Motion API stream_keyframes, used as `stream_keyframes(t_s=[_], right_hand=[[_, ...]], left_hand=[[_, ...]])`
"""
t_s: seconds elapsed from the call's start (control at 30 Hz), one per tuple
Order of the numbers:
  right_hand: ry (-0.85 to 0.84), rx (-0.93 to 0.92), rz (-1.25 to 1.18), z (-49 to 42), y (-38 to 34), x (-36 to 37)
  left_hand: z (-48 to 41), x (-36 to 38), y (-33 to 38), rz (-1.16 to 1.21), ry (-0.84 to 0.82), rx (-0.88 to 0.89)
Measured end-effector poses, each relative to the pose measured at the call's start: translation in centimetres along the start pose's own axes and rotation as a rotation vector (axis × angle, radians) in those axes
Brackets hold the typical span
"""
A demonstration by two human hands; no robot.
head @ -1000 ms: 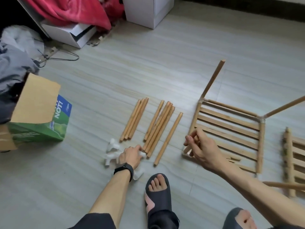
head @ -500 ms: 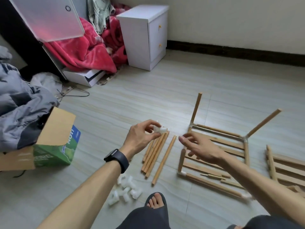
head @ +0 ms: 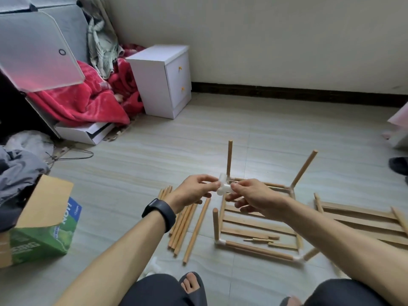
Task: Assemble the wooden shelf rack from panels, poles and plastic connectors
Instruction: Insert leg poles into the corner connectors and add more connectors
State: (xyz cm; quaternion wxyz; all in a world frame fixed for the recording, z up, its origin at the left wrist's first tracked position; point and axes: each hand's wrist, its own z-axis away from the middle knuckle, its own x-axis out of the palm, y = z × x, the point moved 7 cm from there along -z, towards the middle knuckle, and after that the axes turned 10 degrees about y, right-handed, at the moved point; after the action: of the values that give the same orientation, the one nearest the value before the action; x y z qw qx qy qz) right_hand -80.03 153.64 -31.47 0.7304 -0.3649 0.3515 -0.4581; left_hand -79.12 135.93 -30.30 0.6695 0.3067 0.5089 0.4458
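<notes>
Both hands, left hand (head: 191, 191) and right hand (head: 256, 198), pinch one white plastic connector (head: 223, 186) by its arms; likely light, rigid, slightly slick

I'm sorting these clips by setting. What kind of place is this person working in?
Probably a bedroom or spare room at home: a white bedside cabinet stands by the wall, a red blanket spills beside it, and grey clothes lie heaped at the left.

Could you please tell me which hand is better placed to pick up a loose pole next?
Probably the left. The left hand hangs just above the loose poles, while the right hand is over the shelf panel; both pinch the white connector, so the right could keep it.
</notes>
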Motion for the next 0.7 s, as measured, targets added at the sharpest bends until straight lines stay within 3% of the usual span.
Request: stream_keyframes(t_s=[0.2,0.43,0.7], right_hand=[[-0.060,0.127,-0.016,-1.0,4.0,1.3],[-0.077,0.143,0.021,-2.2,4.8,2.1],[-0.073,0.154,0.026,-2.2,5.5,2.5]], left_hand=[[0.0,1.9,-4.5,-0.029,-0.035,-0.090],[-0.9,2.2,-5.6,0.003,0.032,-0.089],[-1.0,3.0,-6.3,0.082,-0.052,-0.186]])
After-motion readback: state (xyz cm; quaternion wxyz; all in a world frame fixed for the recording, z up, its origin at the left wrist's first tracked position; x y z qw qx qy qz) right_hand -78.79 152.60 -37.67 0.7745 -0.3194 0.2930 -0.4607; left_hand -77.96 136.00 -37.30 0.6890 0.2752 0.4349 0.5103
